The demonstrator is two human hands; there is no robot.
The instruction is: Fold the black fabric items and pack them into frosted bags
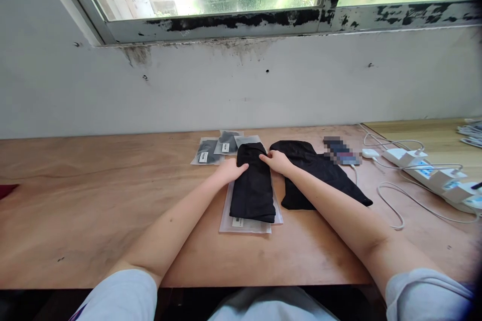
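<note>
A folded black cloth lies lengthwise over translucent plastic bags, one with a white label near its bottom edge. My left hand grips the cloth's left edge near the top, thumb on its surface. On the opposite edge, slightly higher, my right hand pinches the same cloth. To the right, partly behind my right forearm, another black cloth is spread out. Behind my left hand sit packed bags with dark contents and white labels, one at the left and one beside it.
A pixelated phone with a white cable lies at the right rear. Farther right, a white power strip holds several plugs, with cables looping over the wooden table. A red item shows at the left edge. A wall and window stand behind.
</note>
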